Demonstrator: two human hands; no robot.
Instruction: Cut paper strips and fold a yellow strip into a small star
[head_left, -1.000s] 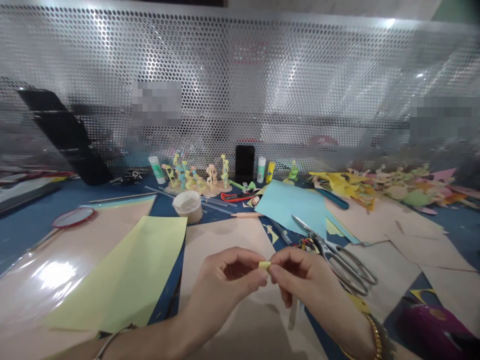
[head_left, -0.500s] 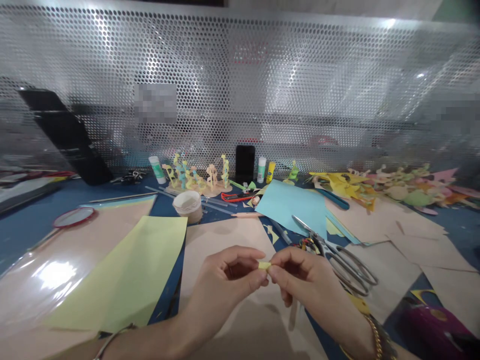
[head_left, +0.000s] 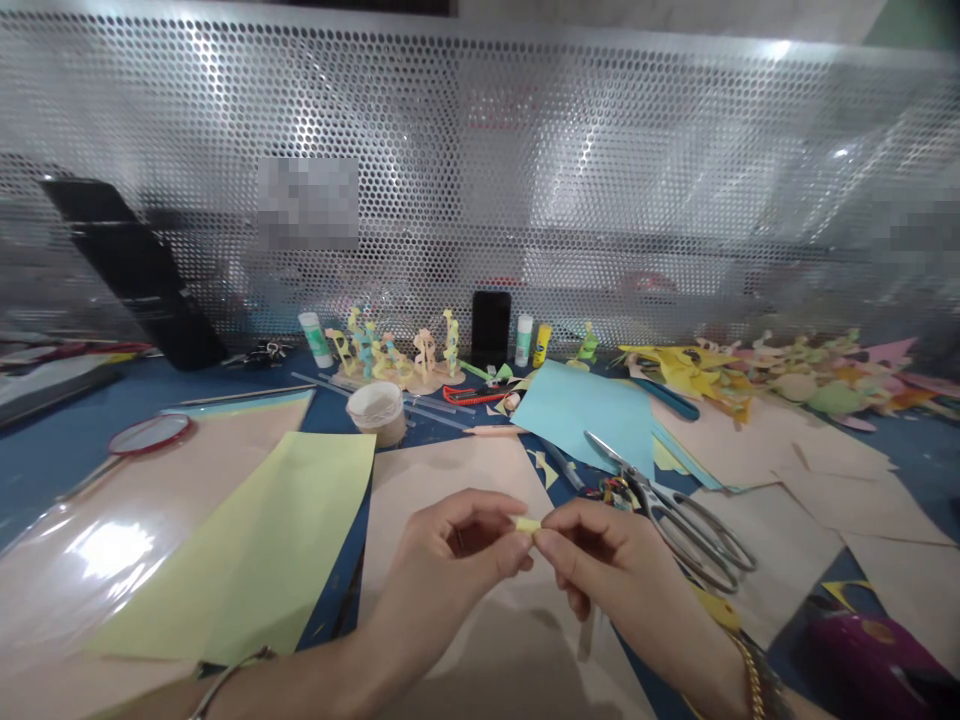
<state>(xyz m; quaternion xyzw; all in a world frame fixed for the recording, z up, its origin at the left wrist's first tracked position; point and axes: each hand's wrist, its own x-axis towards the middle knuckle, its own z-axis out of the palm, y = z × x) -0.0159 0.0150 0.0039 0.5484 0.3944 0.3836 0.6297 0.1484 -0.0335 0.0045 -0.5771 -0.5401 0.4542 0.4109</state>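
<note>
Over the blue table (head_left: 142,388), left hand (head_left: 457,555) and right hand (head_left: 622,562) pinch a yellow scrap (head_left: 527,525), seemingly paper.

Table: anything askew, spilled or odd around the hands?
Slightly untidy: the scissors lie aslant, tips on the blue sheet, and loose scraps lie left of them. No spill shows.

Small yellow paper piece (head_left: 528,525), its ends partly covered by the left hand (head_left: 454,550) and the right hand (head_left: 619,555), its exact shape too small to tell; both forearms (head_left: 322,675) cut off by the lower edge; pink sheet (head_left: 450,472), partly hidden beneath the hands, its near end beyond the frame; purple object (head_left: 874,640) at lower right, blurred, its kind uncertain; perforated metal screen (head_left: 525,190), masked in places by pixelated patches (head_left: 307,203); yellow glue stick (head_left: 541,347), its lettering too small to read.
</note>
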